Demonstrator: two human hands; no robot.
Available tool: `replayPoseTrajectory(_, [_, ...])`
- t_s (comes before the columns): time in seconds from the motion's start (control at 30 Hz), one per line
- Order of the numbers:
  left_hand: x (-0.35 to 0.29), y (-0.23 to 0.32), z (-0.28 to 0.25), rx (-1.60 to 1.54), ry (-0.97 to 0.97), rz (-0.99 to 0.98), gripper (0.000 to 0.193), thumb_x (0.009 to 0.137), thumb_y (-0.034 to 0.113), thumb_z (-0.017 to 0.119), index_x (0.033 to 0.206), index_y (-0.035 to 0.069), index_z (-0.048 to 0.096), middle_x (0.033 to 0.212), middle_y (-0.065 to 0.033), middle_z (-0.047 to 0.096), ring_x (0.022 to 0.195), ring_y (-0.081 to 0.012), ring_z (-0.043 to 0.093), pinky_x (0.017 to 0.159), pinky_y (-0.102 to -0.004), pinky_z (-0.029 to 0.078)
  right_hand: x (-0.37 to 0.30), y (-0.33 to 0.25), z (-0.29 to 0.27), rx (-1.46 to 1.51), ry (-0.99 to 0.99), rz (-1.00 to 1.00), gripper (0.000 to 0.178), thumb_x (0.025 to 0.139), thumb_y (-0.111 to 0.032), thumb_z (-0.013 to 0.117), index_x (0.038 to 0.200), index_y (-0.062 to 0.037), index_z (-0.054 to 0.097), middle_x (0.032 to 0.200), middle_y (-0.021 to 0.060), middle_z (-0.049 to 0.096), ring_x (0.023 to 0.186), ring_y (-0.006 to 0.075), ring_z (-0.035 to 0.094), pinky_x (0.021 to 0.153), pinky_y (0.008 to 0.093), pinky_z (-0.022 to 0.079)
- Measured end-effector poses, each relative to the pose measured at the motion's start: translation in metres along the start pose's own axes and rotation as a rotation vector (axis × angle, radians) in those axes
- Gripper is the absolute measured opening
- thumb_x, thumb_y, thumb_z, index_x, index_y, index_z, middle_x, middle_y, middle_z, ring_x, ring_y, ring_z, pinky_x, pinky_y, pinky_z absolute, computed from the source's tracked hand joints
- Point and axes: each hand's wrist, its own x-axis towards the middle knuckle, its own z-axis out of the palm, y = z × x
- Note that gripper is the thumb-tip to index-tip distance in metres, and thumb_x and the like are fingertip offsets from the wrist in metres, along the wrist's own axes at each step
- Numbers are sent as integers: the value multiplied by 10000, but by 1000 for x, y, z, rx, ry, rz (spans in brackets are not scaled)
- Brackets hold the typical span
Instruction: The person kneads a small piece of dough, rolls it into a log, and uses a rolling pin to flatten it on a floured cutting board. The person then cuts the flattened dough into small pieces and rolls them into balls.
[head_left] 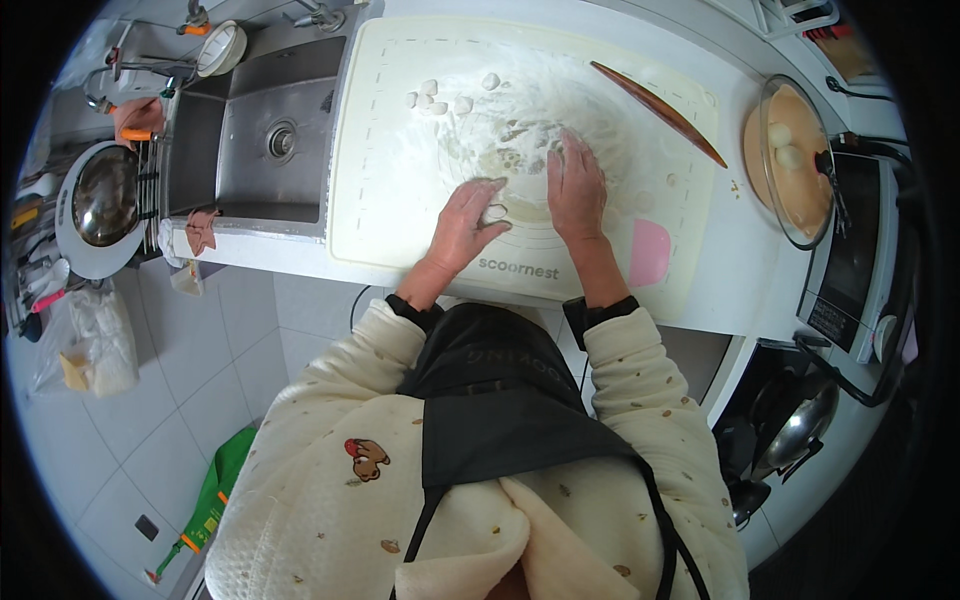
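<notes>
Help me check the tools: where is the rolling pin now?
In the head view, the rolling pin lies slanted at the upper right of the mat, right of the right hand and above the pink scraper.

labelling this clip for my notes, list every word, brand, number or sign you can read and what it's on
Wording not copied out; print shows here:
Pale mat: dark lettering by the near edge, legible.
Black apron: faint, partly legible lettering.
Green bag: too small to read.
Microwave panel: tiny marks, unreadable.
</notes>
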Motion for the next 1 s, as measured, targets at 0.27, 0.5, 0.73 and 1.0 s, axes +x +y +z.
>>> replayPoseTrajectory(0.27, [2,14,9,-242,-221,-350,743,757,66,805,1422,95,477,1075,-96,686,795,-253,648,759,-329,546,7,-18,2,35,54,-10,357,967,-175,581,1274,7,572,1232,213,626,1150,393,584,984,458,456])
replayPoseTrajectory(0.5, [-6,-4,2,-98,43,-176,891,731,8,777,1506,59,340,1079,-150,668,781,-284,631,738,-322,542,7,-62,46,-224,-116,46,788,917,-465,597,1543,-88,302,1598,191,267,1465,443,219,1131,650,194])
replayPoseTrajectory(0.73, [20,-39,-68,-64,158,-426,504,777,12,738,1267,39,622,1030,-123,655,818,-253,634,752,-322,531,-21,-60,75,-265,-258,-27,834,870,-583,609,1531,-142,353,1601,148,273,1483,382,212,1083,750,143])
replayPoseTrajectory(1.0, [135,-63,-48,370,-129,76,413,710,162,802,1101,138,673,1068,-55,626,1059,-275,582,906,-426,417,-20,-62,73,-330,-355,-97,831,906,-588,548,1546,-112,316,1611,155,265,1491,383,199,1095,738,85])
